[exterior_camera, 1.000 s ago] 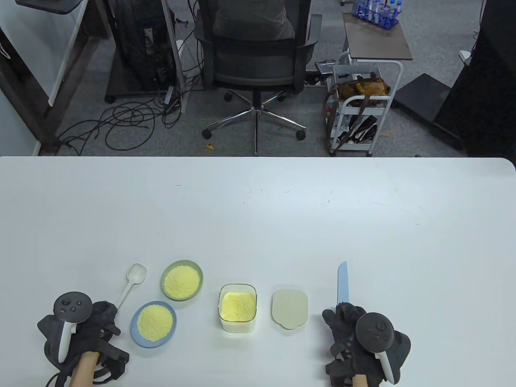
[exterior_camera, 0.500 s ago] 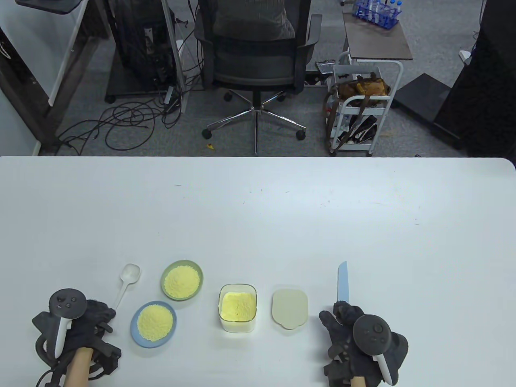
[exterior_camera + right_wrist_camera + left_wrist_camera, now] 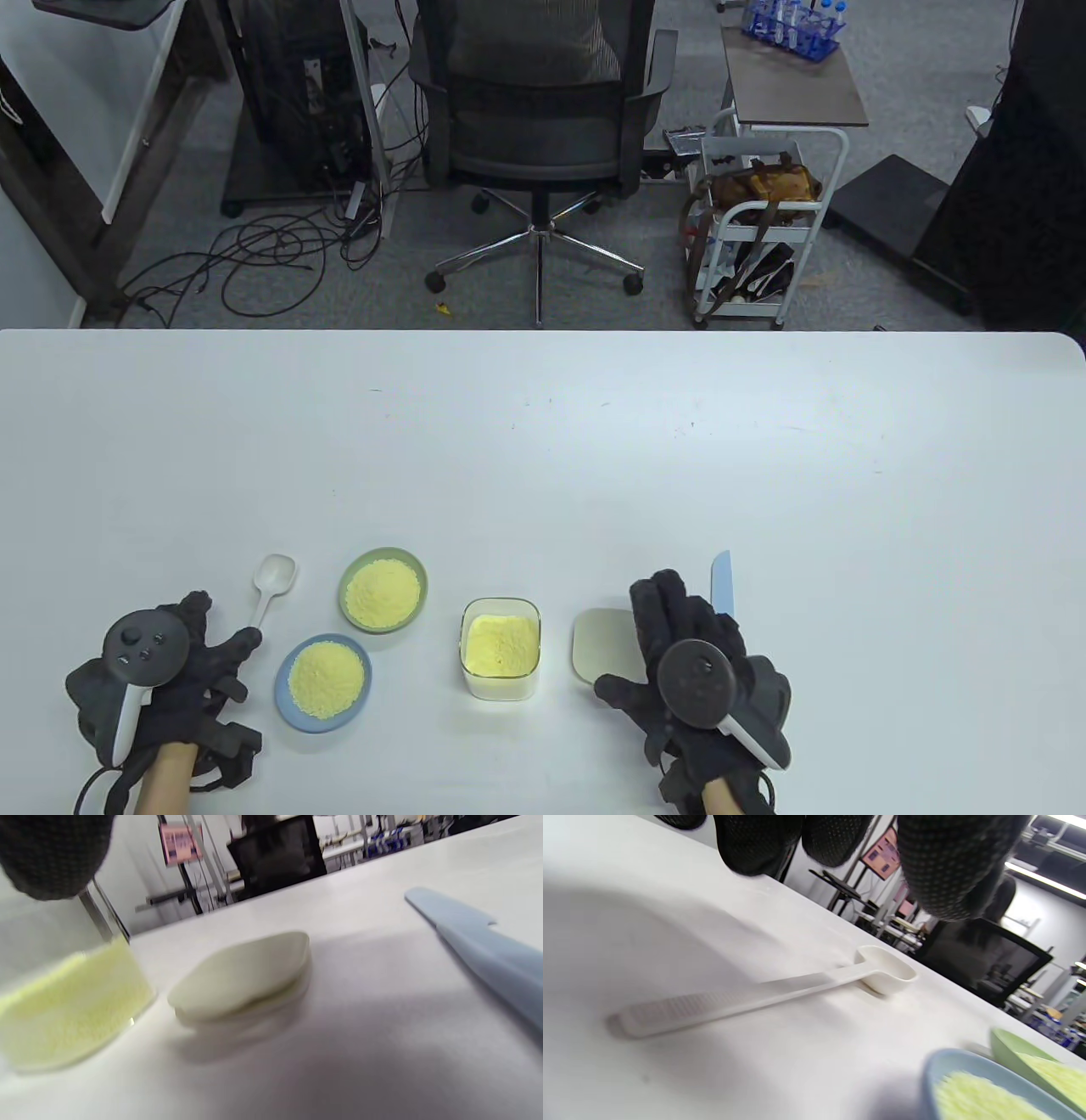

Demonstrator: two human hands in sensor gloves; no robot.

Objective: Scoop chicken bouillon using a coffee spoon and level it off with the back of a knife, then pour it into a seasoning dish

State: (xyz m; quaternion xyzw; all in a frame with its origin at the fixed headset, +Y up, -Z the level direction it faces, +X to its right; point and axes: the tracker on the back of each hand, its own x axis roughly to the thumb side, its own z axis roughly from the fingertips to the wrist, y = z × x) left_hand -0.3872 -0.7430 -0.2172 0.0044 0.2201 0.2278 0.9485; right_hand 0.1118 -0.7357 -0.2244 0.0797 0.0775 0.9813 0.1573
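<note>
The white coffee spoon (image 3: 273, 586) (image 3: 780, 993) lies flat on the table, bowl up and empty. My left hand (image 3: 199, 649) is spread open just behind its handle end, fingers (image 3: 946, 870) hovering above it and gripping nothing. The pale blue knife (image 3: 722, 581) (image 3: 479, 946) lies on the table, its handle hidden under my right hand (image 3: 679, 628), which is flat with fingers spread between the knife and the lid. A clear glass container (image 3: 501, 647) (image 3: 72, 1001) of yellow bouillon stands open. The green dish (image 3: 383, 588) and blue dish (image 3: 323, 679) each hold yellow granules.
The container's beige lid (image 3: 598, 645) (image 3: 246, 976) lies right of it, partly under my right hand. The blue dish rim (image 3: 967, 1077) and green dish rim (image 3: 1009, 1043) sit close beside the spoon. The white table (image 3: 543, 458) stretches far back; an office chair stands beyond.
My left hand let go of the spoon handle and spread its fingers. My right hand released the knife handle, opened flat and shifted left and forward over the lid's edge.
</note>
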